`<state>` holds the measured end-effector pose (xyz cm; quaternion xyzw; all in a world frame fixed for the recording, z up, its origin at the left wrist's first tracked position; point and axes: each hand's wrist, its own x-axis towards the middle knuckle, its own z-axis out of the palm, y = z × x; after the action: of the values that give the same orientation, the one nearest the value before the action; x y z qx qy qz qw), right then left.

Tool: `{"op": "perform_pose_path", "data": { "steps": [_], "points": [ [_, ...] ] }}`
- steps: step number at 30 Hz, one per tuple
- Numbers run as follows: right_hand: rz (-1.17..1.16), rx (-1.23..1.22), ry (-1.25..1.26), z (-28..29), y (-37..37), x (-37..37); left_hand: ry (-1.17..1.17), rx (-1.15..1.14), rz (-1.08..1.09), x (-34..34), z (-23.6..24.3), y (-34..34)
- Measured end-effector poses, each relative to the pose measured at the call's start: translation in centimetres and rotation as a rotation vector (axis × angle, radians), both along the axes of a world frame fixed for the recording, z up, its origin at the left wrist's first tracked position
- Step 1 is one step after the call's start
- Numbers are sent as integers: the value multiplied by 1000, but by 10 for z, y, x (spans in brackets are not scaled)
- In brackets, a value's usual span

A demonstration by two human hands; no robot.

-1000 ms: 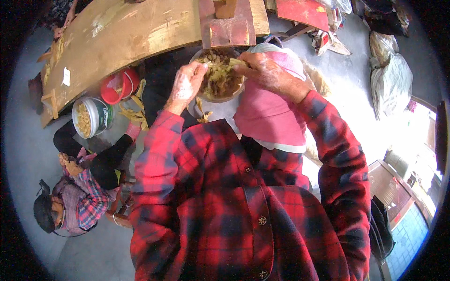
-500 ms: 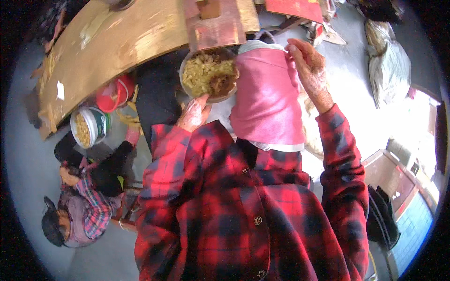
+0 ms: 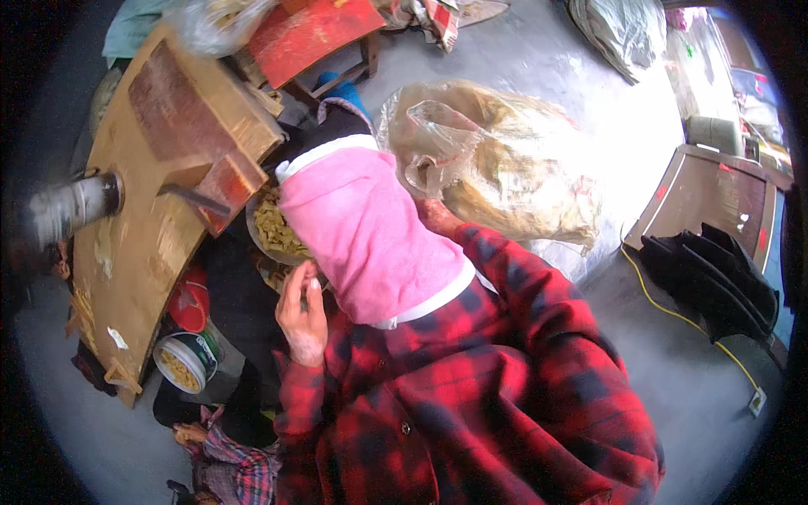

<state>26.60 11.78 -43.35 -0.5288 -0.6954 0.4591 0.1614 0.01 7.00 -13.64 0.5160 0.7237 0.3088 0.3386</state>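
Clear bag [image 3: 501, 164]: now with right hand [image 3: 438, 217] moved in beside it; could rip if tugged hard.
Bowl [image 3: 257, 239]: partly behind pink cloth [image 3: 366, 227]; could tip if bumped.
Left hand [image 3: 302, 318]: near bowl, half open, looking empty.
Right hand: partly hidden; can't tell if gripping.

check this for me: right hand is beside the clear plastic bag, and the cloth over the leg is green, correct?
Not quite: the cloth is pink, not green, as the head view shows. The right hand is indeed beside the clear plastic bag.
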Motion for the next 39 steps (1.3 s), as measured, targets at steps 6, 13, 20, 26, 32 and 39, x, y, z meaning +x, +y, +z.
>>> {"op": "perform_pose_path", "data": {
  "steps": [6,13,20,26,32,39],
  "points": [
    [-34,-190,-303,-27,48,-3,265,240,-212,43,19,15],
    [-12,162,-112,-81,62,31,234,222,-240,45,10,23],
    [273,291,-282,-107,78,38,243,213,-230,43,6,33],
    [400,41,-426,-96,86,34,190,167,-246,40,7,39],
    [540,-130,-491,-82,93,32,204,174,-240,39,7,38],
    [401,-162,-589,-74,91,21,203,171,-232,40,6,34]
  ]
}}
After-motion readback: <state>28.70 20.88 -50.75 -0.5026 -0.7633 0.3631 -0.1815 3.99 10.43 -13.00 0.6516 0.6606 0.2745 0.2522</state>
